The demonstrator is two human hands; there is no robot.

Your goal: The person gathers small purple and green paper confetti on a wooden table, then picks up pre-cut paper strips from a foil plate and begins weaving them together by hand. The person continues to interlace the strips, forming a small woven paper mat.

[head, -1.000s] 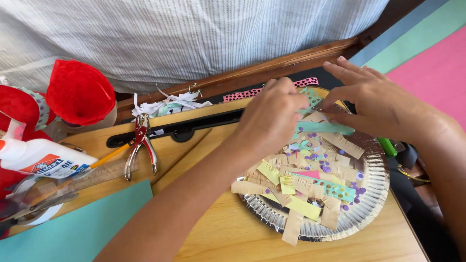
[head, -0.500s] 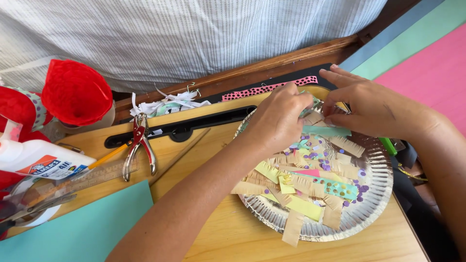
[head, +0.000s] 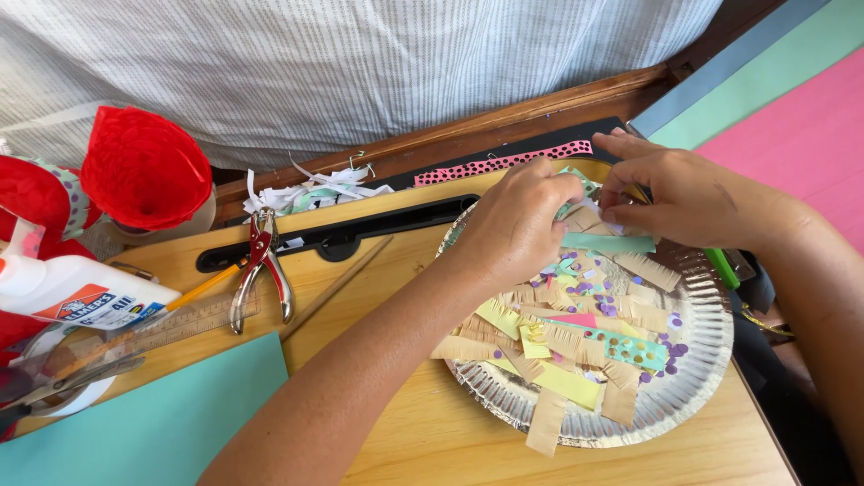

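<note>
Two bare hands meet over the far edge of a foil plate (head: pixel 693 396) that lies on a wooden bench (head: pixel 423 432). The left hand (head: pixel 517 225) reaches in from the lower left, its fingers curled and pinched on small paper bits at the plate's far rim. The right hand (head: pixel 688 193) comes in from the right, fingertips pressed together on the same spot — the two hands almost touch. Just what scrap each one grips is too small to tell.

The plate is heaped with fringed paper strips (head: pixel 549 346) in tan, yellow, pink and teal, with tiny purple dots (head: pixel 670 346) scattered among them. A teal strip (head: pixel 612 243) lies just under the hands.

Left of the plate, a red-handled hole punch (head: pixel 261 270) rests on the bench beside a black clip bar (head: pixel 342 236). Behind the bar lies a pile of white shreds (head: pixel 306 191). At the far left are a glue bottle (head: pixel 76 292), a clear ruler (head: pixel 171 326) and a red paper cone (head: pixel 144 166). A teal sheet (head: pixel 171 423) covers the near left corner — pink and green sheets (head: pixel 792 126) lie beyond the bench at the upper right. A striped cloth (head: pixel 360 63) fills the top.
</note>
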